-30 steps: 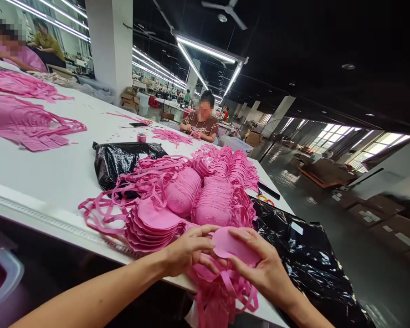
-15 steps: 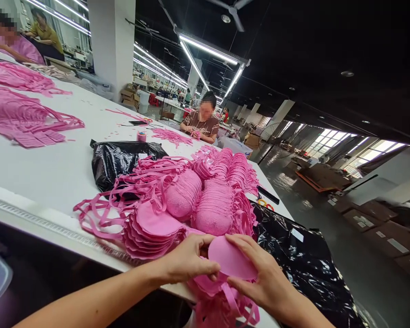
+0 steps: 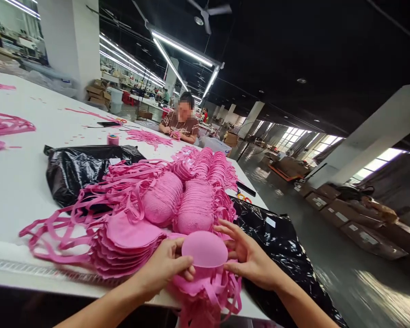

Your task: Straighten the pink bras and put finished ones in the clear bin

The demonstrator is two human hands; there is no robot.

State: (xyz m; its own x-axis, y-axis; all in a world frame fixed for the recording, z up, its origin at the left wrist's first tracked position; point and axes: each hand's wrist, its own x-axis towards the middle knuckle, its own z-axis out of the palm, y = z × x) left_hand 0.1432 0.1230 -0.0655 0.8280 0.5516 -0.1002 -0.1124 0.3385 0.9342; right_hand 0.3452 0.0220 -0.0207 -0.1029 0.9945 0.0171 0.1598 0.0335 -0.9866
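Note:
A smooth oval pink bra pad (image 3: 205, 249) is upright in front of me. My left hand (image 3: 177, 263) pinches its left edge between thumb and fingers. At the pad's right edge my right hand (image 3: 246, 255) has its fingers spread and thumb apart; whether a fingertip touches the pad, I cannot tell. Below the pad lies a pink bra (image 3: 198, 284) with loose straps, hanging over the table edge. Just beyond are nested rows of pink bras (image 3: 195, 207), and a stack of smooth pink cups (image 3: 128, 243) sits to the left.
Black plastic bags (image 3: 89, 168) (image 3: 276, 246) lie on both sides of the bras. Scissors (image 3: 243, 197) rest at the table's right edge, and a pink thread spool (image 3: 113, 139) stands farther back. A ruler strip (image 3: 48, 269) runs along the white table's (image 3: 27, 182) front. Another person (image 3: 181, 120) sits across.
The view has swung right, so things appear farther left. The pad has been turned to face me more, and my right hand's fingers have spread away from its face.

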